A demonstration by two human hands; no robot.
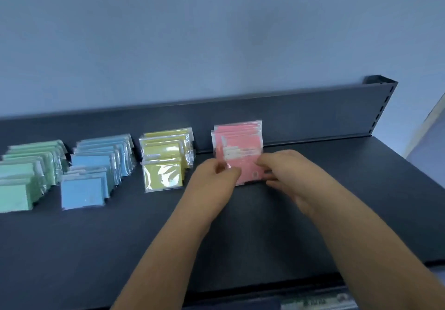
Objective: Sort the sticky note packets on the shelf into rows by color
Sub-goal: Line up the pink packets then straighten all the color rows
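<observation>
Both hands, left hand point(218, 177), right hand point(286, 173), gripping pink packets point(238, 146), yellow row point(166, 158) beside

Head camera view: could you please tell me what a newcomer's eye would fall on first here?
Probably the pink packets, held at mid-shelf between the left hand and right hand. Next come the rows to their left: yellow packets, blue packets, and green packets at the far left of the dark shelf.

4 colour rows point(163, 158); 2 hands point(216, 179); pkt counts unclear.
</observation>
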